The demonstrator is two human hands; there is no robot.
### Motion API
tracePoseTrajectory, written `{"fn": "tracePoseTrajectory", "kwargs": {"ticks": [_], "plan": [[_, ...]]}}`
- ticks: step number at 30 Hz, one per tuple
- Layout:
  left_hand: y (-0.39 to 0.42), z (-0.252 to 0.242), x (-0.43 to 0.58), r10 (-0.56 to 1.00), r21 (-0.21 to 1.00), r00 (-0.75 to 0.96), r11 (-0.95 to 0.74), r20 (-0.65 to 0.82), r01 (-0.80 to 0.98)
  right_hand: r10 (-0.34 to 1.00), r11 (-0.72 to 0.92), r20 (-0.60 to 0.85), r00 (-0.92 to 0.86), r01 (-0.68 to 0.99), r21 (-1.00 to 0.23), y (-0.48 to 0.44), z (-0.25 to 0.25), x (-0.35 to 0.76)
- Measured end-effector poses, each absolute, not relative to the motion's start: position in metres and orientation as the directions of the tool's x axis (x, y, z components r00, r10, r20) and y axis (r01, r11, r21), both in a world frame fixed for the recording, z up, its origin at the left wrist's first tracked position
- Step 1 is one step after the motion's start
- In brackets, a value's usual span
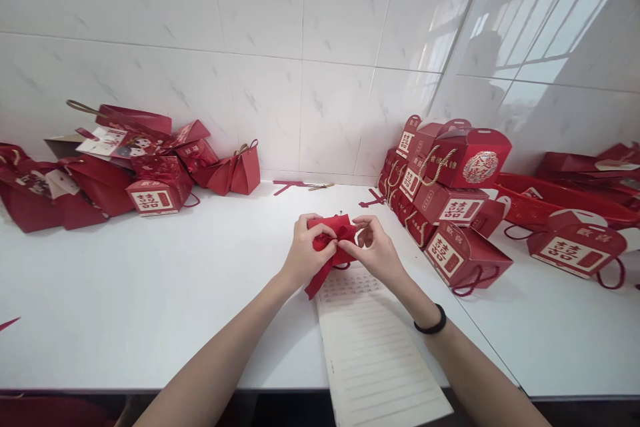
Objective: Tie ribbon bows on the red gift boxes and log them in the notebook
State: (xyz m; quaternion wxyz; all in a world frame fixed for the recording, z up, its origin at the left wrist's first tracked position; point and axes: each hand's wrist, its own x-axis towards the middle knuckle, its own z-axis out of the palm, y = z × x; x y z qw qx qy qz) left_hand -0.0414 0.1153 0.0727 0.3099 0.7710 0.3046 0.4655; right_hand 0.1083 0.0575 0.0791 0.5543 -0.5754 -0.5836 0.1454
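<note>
A piece of red fabric or ribbon (321, 279) is bunched between both hands above the far end of a lined paper pad (380, 353). My left hand (311, 250) pinches it from the left, and a loose end hangs down below the fingers. From the right, my right hand (373, 247) holds the red material at thumb and fingertips, close to the left fingertips. A dark band circles the right wrist. Part of a red cord loop shows under the hands. The fingers hide the middle of the red piece.
Red gift boxes (467, 155) with rope handles are stacked at the right, near a red tray (555, 197). More red bags and boxes (107, 183) stand at the left. Red strips (289, 185) lie by the tiled wall. The white table's front edge crosses the bottom.
</note>
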Motion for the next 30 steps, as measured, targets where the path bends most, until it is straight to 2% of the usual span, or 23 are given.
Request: {"fn": "tracePoseTrajectory", "kwargs": {"ticks": [7, 14, 21, 27, 30], "plan": [[0.1151, 0.0735, -0.0415, 0.754, 0.754, 0.378, -0.63, 0.537, 0.184, 0.705, 0.358, 0.643, 0.299, 0.633, -0.686, 0.0577, 0.08, 0.109], [0.1148, 0.0738, -0.0414, 0.75, 0.75, 0.386, -0.634, 0.538, 0.187, 0.633, 0.425, 0.754, 0.176, 0.735, -0.528, 0.0578, 0.0794, 0.1107], [0.1155, 0.0729, -0.0416, 0.746, 0.745, 0.387, -0.639, 0.541, 0.19, 0.649, 0.411, 0.731, 0.21, 0.712, -0.569, 0.0584, 0.0778, 0.1111], [0.1151, 0.0719, -0.0414, 0.736, 0.732, 0.386, -0.654, 0.556, 0.193, 0.615, 0.439, 0.774, 0.152, 0.749, -0.496, 0.0579, 0.0766, 0.1105], [0.1146, 0.0723, -0.0413, 0.734, 0.725, 0.383, -0.659, 0.561, 0.2, 0.639, 0.406, 0.74, 0.21, 0.724, -0.557, 0.0575, 0.0767, 0.1103]]}}
